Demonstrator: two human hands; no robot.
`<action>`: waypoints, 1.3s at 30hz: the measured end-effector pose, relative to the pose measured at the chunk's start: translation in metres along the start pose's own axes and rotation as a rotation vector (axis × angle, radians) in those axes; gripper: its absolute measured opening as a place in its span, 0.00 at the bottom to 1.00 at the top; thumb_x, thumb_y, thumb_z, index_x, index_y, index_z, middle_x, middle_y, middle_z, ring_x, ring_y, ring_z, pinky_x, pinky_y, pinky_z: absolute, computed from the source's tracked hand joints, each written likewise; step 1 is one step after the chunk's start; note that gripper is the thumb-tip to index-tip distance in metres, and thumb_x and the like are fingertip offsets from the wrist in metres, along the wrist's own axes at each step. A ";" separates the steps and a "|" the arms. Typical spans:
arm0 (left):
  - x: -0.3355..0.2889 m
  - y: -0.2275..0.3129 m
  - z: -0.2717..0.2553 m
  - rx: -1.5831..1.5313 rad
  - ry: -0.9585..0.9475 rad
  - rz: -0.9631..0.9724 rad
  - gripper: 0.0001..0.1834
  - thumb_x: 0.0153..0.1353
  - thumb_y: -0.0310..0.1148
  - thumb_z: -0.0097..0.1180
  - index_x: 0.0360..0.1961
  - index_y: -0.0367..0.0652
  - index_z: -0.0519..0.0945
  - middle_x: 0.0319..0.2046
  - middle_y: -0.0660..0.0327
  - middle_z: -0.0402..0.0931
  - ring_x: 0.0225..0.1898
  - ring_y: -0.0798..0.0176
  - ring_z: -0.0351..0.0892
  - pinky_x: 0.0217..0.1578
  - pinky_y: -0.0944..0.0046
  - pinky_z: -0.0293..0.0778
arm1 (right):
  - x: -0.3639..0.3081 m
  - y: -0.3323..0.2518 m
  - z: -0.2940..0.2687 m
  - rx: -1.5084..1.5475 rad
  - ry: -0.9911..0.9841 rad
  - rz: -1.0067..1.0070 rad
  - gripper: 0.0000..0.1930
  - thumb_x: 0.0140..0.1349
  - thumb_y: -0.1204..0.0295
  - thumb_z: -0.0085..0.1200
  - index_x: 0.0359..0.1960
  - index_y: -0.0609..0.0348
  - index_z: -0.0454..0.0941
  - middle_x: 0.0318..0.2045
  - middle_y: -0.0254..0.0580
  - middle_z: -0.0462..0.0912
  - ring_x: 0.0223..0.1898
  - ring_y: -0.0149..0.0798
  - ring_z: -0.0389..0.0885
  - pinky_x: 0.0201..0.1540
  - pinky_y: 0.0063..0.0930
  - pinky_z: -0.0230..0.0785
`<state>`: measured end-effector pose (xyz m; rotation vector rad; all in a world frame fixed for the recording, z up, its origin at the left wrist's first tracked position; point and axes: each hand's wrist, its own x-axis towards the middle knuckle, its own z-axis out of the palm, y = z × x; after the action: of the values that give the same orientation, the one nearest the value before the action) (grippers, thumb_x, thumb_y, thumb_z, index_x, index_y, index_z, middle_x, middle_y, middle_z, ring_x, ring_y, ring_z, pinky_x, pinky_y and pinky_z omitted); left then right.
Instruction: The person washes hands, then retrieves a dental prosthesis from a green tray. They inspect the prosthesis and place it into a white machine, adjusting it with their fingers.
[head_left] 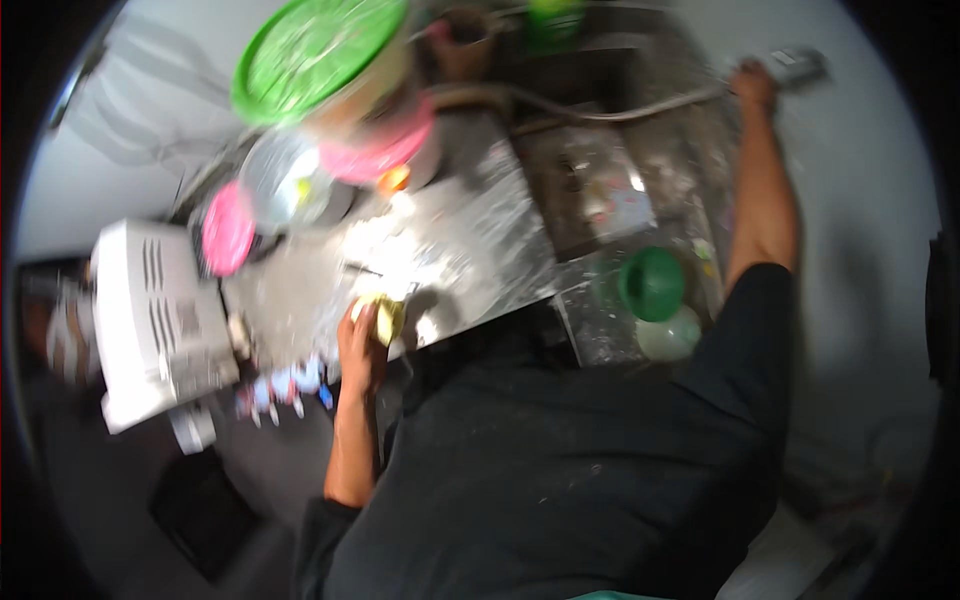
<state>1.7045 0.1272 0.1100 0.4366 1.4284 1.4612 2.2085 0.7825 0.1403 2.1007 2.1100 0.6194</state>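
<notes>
My left hand is closed around a pale yellow, rounded thing at the front edge of the metal counter. Blur hides what kind of thing it is. My right arm stretches far out to the right, and my right hand is up at the wall. Its fingers are beside or on a grey box fixed there. They are too smeared to show whether they grip it. A small dark thin object lies on the counter just beyond my left hand.
Stacked tubs with a green lid and a pink lid stand at the back, near a metal pot. A sink with a hose lies right of the counter. A green bowl and a white appliance flank it.
</notes>
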 end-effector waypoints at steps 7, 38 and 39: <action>0.002 -0.008 0.006 -0.290 0.142 -0.033 0.21 0.76 0.42 0.56 0.58 0.36 0.77 0.47 0.57 0.83 0.47 0.62 0.85 0.49 0.57 0.81 | 0.053 0.034 0.055 0.308 0.285 0.374 0.19 0.66 0.48 0.53 0.55 0.25 0.87 0.50 0.38 0.90 0.53 0.53 0.87 0.57 0.47 0.78; -0.009 0.020 -0.139 -0.128 -0.054 -0.061 0.25 0.67 0.34 0.69 0.56 0.35 0.68 0.48 0.52 0.78 0.48 0.63 0.82 0.46 0.65 0.83 | -0.631 -0.444 -0.269 1.496 -0.249 -0.647 0.29 0.54 0.73 0.74 0.59 0.62 0.82 0.49 0.47 0.83 0.46 0.45 0.86 0.42 0.33 0.80; -0.008 0.009 -0.150 -0.102 -0.073 -0.031 0.25 0.71 0.38 0.65 0.59 0.38 0.67 0.50 0.52 0.77 0.50 0.62 0.80 0.49 0.62 0.81 | -0.637 -0.450 -0.275 1.487 -0.255 -0.616 0.28 0.55 0.73 0.73 0.59 0.63 0.81 0.48 0.48 0.84 0.46 0.45 0.87 0.42 0.33 0.81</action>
<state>1.5824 0.0429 0.0860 0.3986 1.2919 1.4717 1.7188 0.1177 0.0983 1.3197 3.0928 -1.6081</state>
